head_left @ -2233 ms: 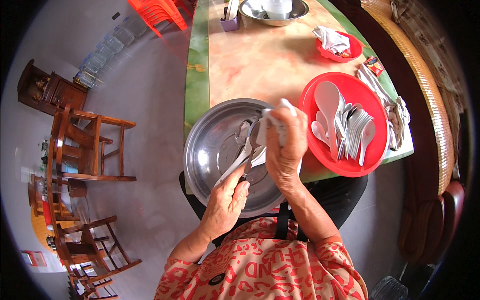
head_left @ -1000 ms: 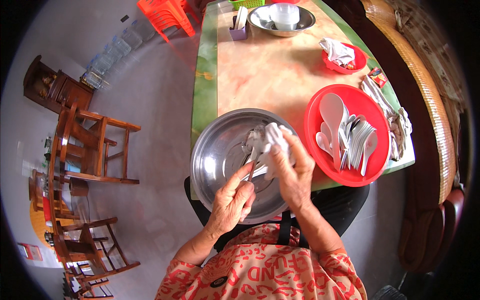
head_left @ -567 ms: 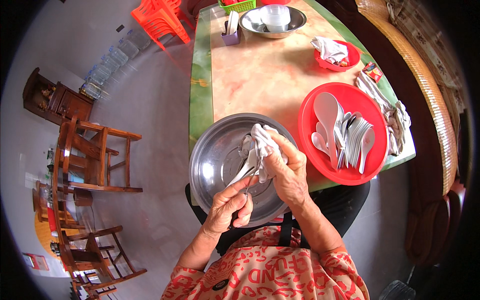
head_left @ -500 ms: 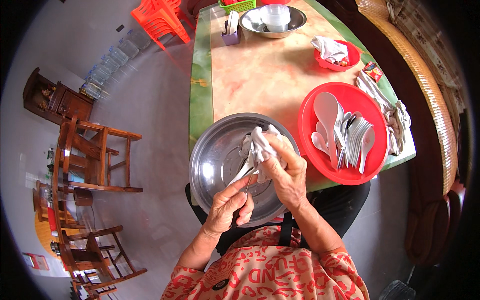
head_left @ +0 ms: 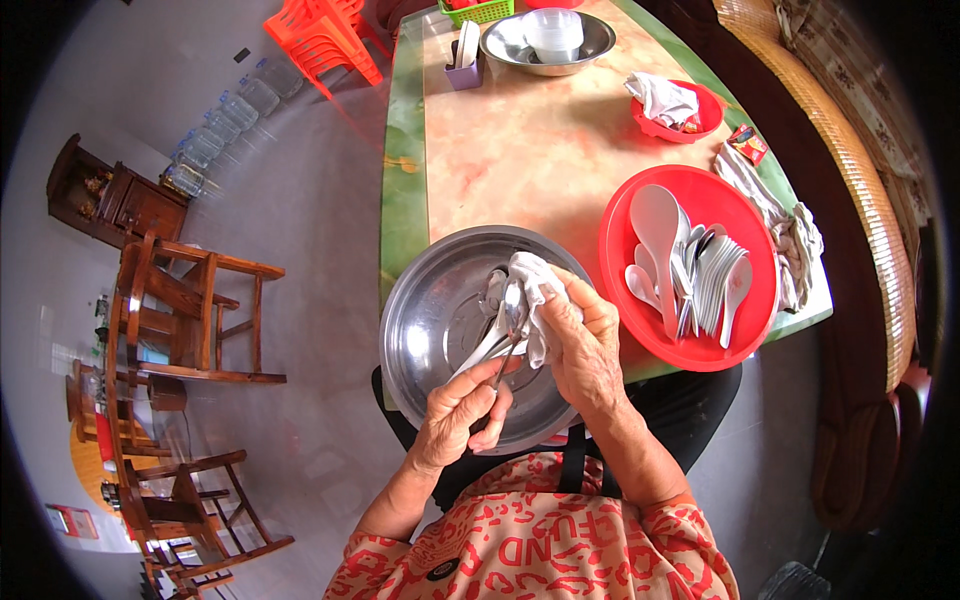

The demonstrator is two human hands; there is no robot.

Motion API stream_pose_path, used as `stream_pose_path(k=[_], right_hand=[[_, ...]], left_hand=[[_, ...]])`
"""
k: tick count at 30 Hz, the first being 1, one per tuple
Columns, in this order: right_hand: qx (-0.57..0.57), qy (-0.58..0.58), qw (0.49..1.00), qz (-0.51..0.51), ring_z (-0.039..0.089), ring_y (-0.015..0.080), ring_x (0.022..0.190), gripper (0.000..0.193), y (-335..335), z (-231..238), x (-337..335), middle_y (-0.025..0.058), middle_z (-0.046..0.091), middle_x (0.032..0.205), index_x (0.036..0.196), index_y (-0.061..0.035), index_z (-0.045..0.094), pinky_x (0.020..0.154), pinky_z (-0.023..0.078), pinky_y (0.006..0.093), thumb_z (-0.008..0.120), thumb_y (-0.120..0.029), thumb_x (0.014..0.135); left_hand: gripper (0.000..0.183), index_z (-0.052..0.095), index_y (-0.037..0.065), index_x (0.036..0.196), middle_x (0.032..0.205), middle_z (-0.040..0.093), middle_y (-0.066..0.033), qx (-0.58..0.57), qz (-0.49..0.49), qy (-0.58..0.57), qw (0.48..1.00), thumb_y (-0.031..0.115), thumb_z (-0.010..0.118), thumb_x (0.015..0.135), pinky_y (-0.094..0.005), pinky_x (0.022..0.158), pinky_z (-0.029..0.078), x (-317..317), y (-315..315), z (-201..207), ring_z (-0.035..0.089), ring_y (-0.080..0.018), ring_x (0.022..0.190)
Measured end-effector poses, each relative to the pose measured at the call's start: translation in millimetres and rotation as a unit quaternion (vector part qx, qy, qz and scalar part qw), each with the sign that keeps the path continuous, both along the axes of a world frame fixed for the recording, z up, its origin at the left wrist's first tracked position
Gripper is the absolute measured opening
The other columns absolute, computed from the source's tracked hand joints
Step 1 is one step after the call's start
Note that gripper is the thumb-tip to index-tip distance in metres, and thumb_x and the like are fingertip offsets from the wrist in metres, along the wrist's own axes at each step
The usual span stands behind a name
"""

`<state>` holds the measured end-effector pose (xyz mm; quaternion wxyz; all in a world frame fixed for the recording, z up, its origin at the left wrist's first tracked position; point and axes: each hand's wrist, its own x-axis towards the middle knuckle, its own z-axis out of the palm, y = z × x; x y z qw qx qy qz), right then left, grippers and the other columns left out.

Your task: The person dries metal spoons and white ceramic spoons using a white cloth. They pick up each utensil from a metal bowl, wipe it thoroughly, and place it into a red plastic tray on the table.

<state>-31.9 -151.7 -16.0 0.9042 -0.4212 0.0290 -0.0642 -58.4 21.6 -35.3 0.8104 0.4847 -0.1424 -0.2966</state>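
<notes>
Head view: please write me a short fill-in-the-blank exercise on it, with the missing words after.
1. The left hand holds a shiny spoon made of ____.
2. The right hand grips a white ____.
3. The basin holding the white spoons is coloured ____.
4. The purple holder stands on the ____.

Missing words: metal; cloth; red; table.

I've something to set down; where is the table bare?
The table is bare in its middle, between the far steel bowl, small red container, large red basin and near steel basin. Its near right corner is crowded: large red basin, crumpled cloth.
</notes>
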Motion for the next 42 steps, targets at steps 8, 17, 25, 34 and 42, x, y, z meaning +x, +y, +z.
stream_pose_path(k=[8, 17, 25, 34, 42], right_hand=[[-0.023, 0.062, 0.997, 0.031, 0.052, 0.0045, 0.059, 0.028, 8, -8, -9, -0.0005, 0.061, 0.077, 0.111, -0.0003, 0.059, 0.048, 0.039, 0.0181, 0.057, -0.02, 0.09], [0.02, 0.096, 0.99, 0.101, 0.055, 0.0109, 0.055, 0.023, 15, -6, -16, 0.0029, 0.054, 0.085, 0.101, 0.0031, 0.061, 0.046, 0.044, 0.0216, 0.065, -0.011, 0.083], [-0.006, 0.066, 0.997, 0.043, 0.052, 0.0054, 0.06, 0.022, -4, -8, -1, -0.0014, 0.059, 0.076, 0.1, -0.0031, 0.063, 0.049, 0.041, 0.0203, 0.067, -0.016, 0.082], [-0.052, 0.066, 0.992, 0.096, 0.052, 0.005, 0.058, 0.016, 14, -14, -15, -0.0009, 0.058, 0.07, 0.092, -0.0024, 0.061, 0.049, 0.041, 0.02, 0.066, -0.015, 0.083], [-0.096, 0.089, 0.982, 0.134, 0.053, 0.0063, 0.059, 0.02, 14, -16, -24, -0.0001, 0.06, 0.073, 0.099, -0.001, 0.062, 0.051, 0.042, 0.02, 0.065, -0.009, 0.081]], left_hand=[[0.037, 0.039, 0.003, 0.129, 0.07, 0.048, -0.0068, 0.092, 0.058, -0.055, 0.993, 0.022, 0.042, 0.098, -0.0208, 0.038, 0.032, 3, -9, 3, 0.036, -0.0074, 0.041], [0.036, 0.025, 0.007, 0.12, 0.073, 0.054, -0.0063, 0.168, 0.104, -0.027, 0.98, 0.024, 0.047, 0.096, -0.0168, 0.042, 0.032, 9, -20, 19, 0.042, -0.0063, 0.047], [0.023, 0.046, 0.003, 0.108, 0.069, 0.048, 0.0015, 0.24, 0.081, -0.072, 0.965, 0.024, 0.044, 0.097, -0.0172, 0.047, 0.033, -8, -19, 12, 0.04, -0.0035, 0.054], [0.025, 0.048, 0.004, 0.105, 0.067, 0.042, 0.0048, 0.214, 0.151, -0.03, 0.965, 0.027, 0.041, 0.098, -0.0169, 0.045, 0.027, -11, -23, 11, 0.032, -0.0014, 0.053], [0.024, 0.052, 0.004, 0.102, 0.065, 0.044, 0.0048, 0.313, 0.143, -0.127, 0.93, 0.026, 0.042, 0.098, -0.0189, 0.047, 0.033, -8, -22, 12, 0.04, -0.0034, 0.054]])
